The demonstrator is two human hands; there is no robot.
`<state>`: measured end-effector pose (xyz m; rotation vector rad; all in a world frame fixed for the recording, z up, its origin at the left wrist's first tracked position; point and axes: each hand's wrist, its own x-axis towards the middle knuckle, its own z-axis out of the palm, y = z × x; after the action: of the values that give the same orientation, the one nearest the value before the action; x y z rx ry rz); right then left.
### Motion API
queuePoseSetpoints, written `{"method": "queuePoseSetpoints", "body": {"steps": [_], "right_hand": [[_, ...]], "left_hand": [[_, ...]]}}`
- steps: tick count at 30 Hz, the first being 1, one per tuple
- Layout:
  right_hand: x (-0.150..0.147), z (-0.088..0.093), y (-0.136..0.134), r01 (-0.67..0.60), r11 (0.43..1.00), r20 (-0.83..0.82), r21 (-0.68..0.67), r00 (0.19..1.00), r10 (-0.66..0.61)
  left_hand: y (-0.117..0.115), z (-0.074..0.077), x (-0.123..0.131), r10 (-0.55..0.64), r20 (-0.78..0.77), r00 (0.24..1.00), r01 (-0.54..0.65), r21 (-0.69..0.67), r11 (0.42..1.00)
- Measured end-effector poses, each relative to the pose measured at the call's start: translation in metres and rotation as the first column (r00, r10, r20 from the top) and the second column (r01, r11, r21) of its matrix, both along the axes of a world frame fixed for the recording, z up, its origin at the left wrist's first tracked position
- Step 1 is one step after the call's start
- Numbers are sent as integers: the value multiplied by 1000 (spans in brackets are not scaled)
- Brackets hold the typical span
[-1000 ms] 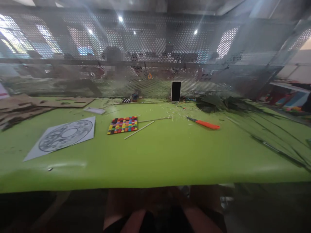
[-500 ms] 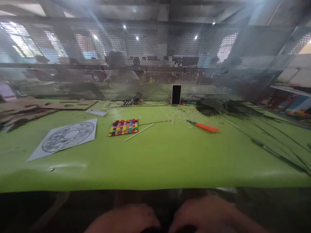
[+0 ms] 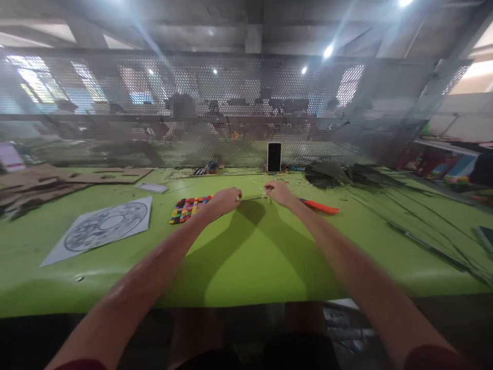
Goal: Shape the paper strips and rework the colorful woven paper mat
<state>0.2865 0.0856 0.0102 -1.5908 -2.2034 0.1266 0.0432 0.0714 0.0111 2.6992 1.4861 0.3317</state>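
Both my hands reach over the middle of the green tabletop. My left hand (image 3: 227, 199) is low over the right edge of a mat woven from colourful strips (image 3: 187, 209), its fingers loosely curled and apart. My right hand (image 3: 279, 192) is a short way to the right, fingers bent with gaps between them, above pale shavings. A thin stick (image 3: 252, 199) lies on the table between the two hands; its left part is hidden. A second pale stick (image 3: 220, 218) is mostly covered by my left hand and forearm. Just right of my right hand lies an orange-handled knife (image 3: 321, 207).
A sheet with a printed ring pattern (image 3: 111, 223) lies left, with cut cardboard (image 3: 103, 176) behind it. A dark-screened phone (image 3: 274, 157) stands upright at the back by a perforated metal screen (image 3: 246, 113). Dark leaf-like strips (image 3: 327, 174) and long stems (image 3: 427, 246) lie right.
Both my hands have risen from below the table's front edge and moved forward over the sticks. The stick between them seems to lie where it was. The view has shifted slightly.
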Motion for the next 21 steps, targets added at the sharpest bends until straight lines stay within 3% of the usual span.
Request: {"method": "queuePoseSetpoints", "body": {"steps": [3,9,12,16,21], "right_hand": [[11,-17,-1,4,1000,75,-14,997,-3],[19,-22,-3,-32,999,103,-26,994,35],[17,-24,-2,-52,999,71,-7,996,52],[17,-25,-2,-54,992,-72,115,995,62],[16,-25,0,-143,967,-117,210,978,170]], "left_hand": [[8,-10,-17,19,-101,995,-23,-36,999],[15,-23,-33,-89,15,996,90,-83,993],[17,-28,-28,-112,63,992,116,-66,991],[9,-28,-15,-131,126,983,132,-3,991],[-5,-29,4,-244,236,941,238,56,970]]}}
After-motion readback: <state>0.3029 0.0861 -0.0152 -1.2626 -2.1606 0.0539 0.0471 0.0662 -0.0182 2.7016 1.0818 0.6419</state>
